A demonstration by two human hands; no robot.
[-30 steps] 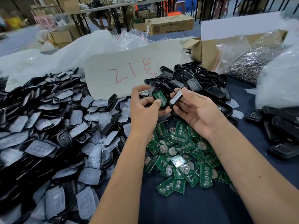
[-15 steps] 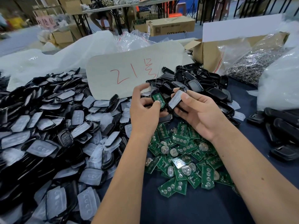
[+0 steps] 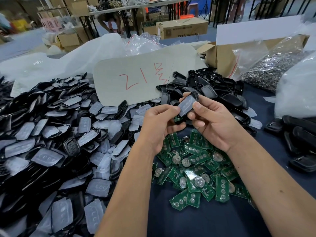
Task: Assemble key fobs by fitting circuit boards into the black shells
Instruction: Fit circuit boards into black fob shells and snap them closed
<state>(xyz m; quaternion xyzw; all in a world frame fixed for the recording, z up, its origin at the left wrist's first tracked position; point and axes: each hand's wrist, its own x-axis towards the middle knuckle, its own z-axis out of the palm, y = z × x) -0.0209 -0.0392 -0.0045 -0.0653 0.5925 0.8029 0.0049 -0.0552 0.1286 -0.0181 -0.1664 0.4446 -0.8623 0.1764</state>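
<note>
Hands (image 3: 214, 123) pinch clear-filmed shell (image 3: 186, 105)

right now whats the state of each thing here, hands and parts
left hand: fingers curled around a black shell with a board
black shell: held low between both hands, mostly hidden
circuit board: only a green edge shows
right hand: pinching the cover piece
cover piece: tilted, above the shell
loose boards: heaped on the blue cloth
cardboard box: open

Navy table (image 3: 196, 223): green boards (image 3: 193, 168), black shells (image 3: 222, 93), shell pile (image 3: 42, 134), cardboard sign (image 3: 136, 77).
</note>
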